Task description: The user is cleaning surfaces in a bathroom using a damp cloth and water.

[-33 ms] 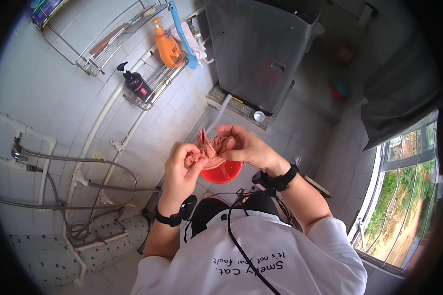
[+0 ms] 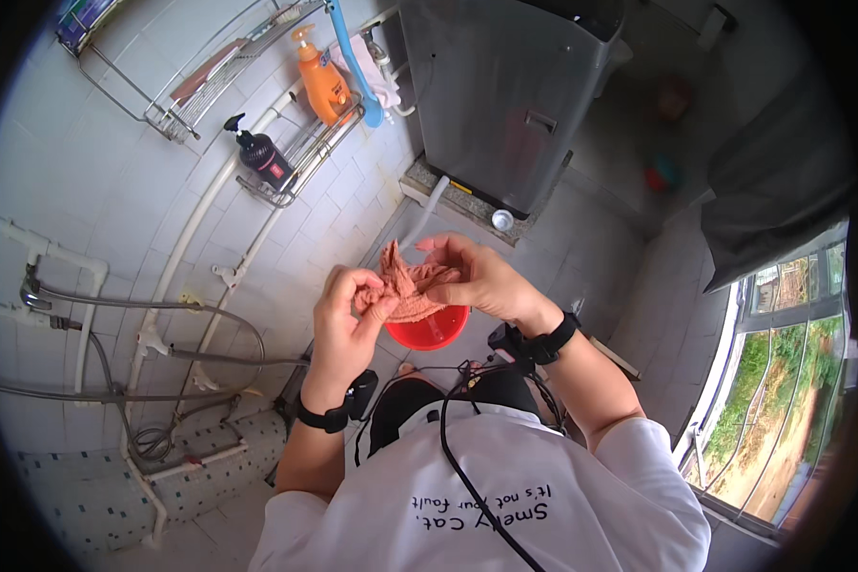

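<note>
"Where is that salmon-coloured cloth (image 2: 410, 292)?"

"Held up over the red bucket (image 2: 432, 333). It's crumpled, and from above it covers the bucket's far side."

"How do the hands have it?"

"The left hand (image 2: 346, 307), on the bucket's left, has a narrow grip, thumb and fingers pinching one end. The right hand (image 2: 488, 282), to the bucket's right, holds the other end, its thumb on the fabric. I can't see all the fingers behind."

"And around them?"

"Beyond the bucket there's a pale hose (image 2: 431, 210), then a small silvery dish (image 2: 502, 221) just right of that, by the foot of a big grey appliance (image 2: 491, 105)."

"The bottles?"

"Far left of the bucket, on a wire shelf (image 2: 326, 145): an orange pump bottle (image 2: 324, 84) and a dark one (image 2: 265, 160). The barred window (image 2: 777, 372) is well off to the bucket's right."
</note>
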The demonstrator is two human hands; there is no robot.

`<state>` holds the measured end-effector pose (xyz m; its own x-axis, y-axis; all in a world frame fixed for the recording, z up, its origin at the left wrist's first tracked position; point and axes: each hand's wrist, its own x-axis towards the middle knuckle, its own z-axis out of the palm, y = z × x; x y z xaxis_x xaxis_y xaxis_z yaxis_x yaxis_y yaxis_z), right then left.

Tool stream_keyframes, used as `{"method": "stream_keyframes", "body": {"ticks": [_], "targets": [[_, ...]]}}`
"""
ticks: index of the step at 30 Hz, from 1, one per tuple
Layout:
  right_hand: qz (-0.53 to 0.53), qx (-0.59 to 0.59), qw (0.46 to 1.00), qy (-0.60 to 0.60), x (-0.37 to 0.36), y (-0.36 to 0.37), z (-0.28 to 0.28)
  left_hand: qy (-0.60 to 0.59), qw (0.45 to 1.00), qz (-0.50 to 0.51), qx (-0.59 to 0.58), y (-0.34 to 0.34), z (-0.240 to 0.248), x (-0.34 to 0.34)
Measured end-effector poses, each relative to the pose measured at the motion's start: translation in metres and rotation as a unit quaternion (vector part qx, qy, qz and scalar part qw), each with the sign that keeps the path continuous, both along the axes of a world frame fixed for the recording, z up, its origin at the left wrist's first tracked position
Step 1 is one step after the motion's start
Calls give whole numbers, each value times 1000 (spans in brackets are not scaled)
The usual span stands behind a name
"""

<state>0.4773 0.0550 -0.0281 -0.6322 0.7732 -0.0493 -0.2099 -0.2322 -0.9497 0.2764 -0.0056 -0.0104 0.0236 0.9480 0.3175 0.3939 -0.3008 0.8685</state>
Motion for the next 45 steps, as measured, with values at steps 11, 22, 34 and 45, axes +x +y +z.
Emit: {"method": "stream_keyframes", "body": {"ticks": [11,22,34,45], "targets": [[-121,462,857,-193,-9,30,8,-59,997,36,46,57,-10,-8],[-45,167,983,-61,-65,36,16,7,983,-174,62,62,-5,-70],[142,261,953,-60,-161,44,28,8,993,-32,-110,4,0,-143],[106,145,983,-21,-127,86,30,-131,966,-146,-169,57,17,-122]]}}
